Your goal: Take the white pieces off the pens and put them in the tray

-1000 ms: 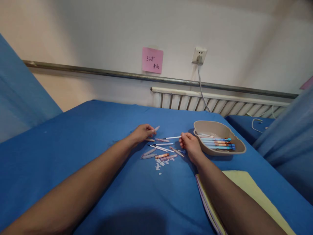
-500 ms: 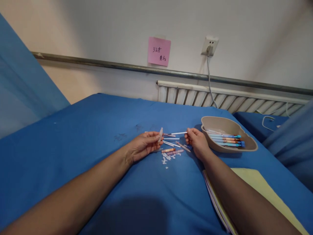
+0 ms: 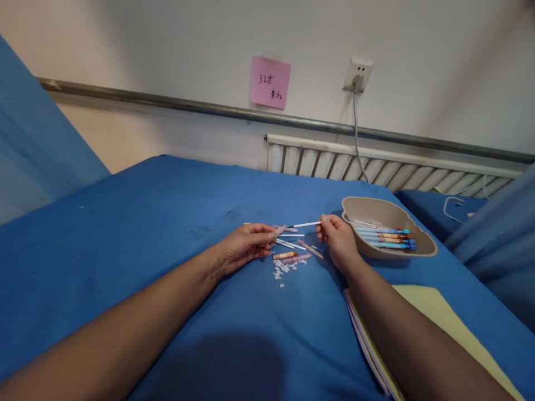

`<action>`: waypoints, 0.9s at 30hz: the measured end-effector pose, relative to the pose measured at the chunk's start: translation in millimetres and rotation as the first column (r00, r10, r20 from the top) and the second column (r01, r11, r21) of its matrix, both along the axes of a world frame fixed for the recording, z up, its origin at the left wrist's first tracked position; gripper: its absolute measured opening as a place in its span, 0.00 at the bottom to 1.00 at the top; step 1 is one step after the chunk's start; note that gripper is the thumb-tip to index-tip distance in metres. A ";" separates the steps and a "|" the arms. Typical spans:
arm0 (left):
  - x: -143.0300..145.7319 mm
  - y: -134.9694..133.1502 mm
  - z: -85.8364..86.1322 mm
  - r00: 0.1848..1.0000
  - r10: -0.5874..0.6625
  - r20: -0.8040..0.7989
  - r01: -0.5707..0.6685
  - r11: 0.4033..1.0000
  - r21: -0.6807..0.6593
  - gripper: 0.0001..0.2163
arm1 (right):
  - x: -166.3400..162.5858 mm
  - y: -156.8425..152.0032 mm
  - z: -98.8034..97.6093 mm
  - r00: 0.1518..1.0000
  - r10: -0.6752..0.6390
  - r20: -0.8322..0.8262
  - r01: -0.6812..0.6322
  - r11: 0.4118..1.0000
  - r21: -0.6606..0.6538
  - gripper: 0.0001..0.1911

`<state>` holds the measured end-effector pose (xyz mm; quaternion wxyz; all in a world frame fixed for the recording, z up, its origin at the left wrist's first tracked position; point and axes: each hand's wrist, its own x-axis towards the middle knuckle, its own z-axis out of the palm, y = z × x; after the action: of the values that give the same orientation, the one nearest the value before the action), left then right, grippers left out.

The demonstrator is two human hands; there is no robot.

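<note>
Mid-frame, the left hand has its grip pinched on a tube; the right hand pinches a refill, dark tip at the tube, whether inside I cannot tell. White bits lie lower down. At right, the tray has its left rim close beside the right hand. Leftward, the sheet spreads broadly to its edges.

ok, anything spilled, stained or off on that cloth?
Dark smudges mark the blue cloth beyond the left hand; they look like stains, source unclear. Small white pieces lie loosely scattered nearer the wearer, one apart from the rest, perhaps just tipped out. No obvious damage.
</note>
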<state>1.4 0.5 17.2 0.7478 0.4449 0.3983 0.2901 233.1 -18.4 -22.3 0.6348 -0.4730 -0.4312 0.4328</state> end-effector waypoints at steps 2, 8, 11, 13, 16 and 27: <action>-0.5 -0.2 0.7 1.000 -0.001 0.003 0.001 1.000 0.011 0.11 | 1.0 0.9 -0.4 1.000 -0.005 -0.008 0.005 1.000 0.004 0.17; -0.4 -1.3 0.0 1.000 -0.022 0.016 0.021 0.999 0.033 0.11 | 1.1 0.6 0.4 1.000 -0.003 -0.006 0.003 1.000 0.007 0.17; 1.1 -1.7 -1.2 1.000 -0.024 -0.001 0.024 0.998 0.064 0.11 | 0.3 -0.1 0.2 1.000 0.014 0.008 -0.014 1.000 0.014 0.17; -0.1 -0.2 -0.3 0.999 0.013 -0.043 -0.007 0.992 0.128 0.11 | 0.5 -0.4 -0.1 1.000 0.001 0.004 -0.001 1.000 0.013 0.17; -9.4 6.0 6.1 0.969 0.147 -0.200 -0.065 0.929 0.365 0.10 | 1.9 -0.5 -1.1 0.999 -0.032 0.004 0.032 1.000 0.001 0.18; -34.8 16.8 11.8 0.635 0.309 -0.708 0.444 0.605 0.661 0.09 | 2.0 -1.2 -3.8 1.000 -0.012 0.020 0.012 1.000 -0.024 0.18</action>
<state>-33.4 17.3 29.0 0.2357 0.8221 0.4847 0.1838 235.1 -19.6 -26.2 0.6275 -0.4874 -0.4292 0.4295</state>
